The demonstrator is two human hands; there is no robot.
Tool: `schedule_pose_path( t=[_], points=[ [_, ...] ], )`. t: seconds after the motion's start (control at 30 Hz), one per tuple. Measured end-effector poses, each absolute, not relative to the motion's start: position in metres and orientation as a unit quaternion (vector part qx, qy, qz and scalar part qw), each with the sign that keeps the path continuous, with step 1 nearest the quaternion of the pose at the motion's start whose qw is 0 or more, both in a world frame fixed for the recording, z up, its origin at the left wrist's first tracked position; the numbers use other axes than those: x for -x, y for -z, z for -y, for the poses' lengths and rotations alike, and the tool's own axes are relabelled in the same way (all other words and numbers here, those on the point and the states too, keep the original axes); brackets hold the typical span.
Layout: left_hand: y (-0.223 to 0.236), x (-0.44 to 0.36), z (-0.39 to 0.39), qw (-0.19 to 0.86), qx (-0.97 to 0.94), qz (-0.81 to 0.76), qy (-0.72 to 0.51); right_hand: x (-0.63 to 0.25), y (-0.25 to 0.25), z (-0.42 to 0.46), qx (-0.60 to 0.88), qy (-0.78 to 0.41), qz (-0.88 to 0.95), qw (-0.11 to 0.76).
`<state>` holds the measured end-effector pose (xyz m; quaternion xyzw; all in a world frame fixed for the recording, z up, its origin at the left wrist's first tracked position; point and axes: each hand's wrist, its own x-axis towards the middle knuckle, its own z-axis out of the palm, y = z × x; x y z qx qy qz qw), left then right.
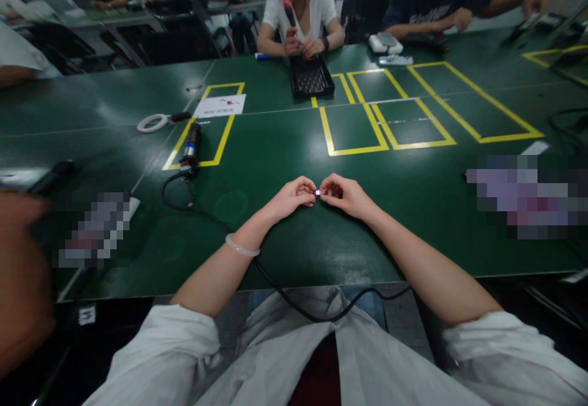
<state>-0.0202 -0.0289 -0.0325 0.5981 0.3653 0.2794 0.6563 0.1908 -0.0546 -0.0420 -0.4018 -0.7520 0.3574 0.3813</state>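
Observation:
Just above the green table [271, 234], my left hand [297, 196] and my right hand [345, 196] meet fingertip to fingertip. Between them is a tiny part [318, 193] with a white or shiny face, pinched from both sides. It is too small to name. Something red-orange shows by the curled fingers of my right hand, mostly hidden. Both hands are closed, and a pale bracelet [242, 245] circles my left wrist.
A black cylindrical tool [192, 142] trails a black cable [285, 296] under my left forearm to my lap. Yellow tape frames [358, 150] mark the table. Opposite, a person in white sits behind a black tray [312, 92]. A person's blurred arm [22, 277] is close at left.

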Motion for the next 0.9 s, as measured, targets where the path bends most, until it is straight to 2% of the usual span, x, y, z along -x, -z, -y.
schedule_pose_path(
  t=[0.63,0.9],
  points=[
    [0.029,0.021,0.031,0.648,-0.605,-0.375,-0.272,-0.192,0.043,0.053,0.408,-0.358,0.745,0.387],
    [0.015,0.055,0.023,0.559,-0.653,-0.418,-0.293,-0.192,0.047,0.052,0.411,-0.391,0.723,0.393]
  ],
)
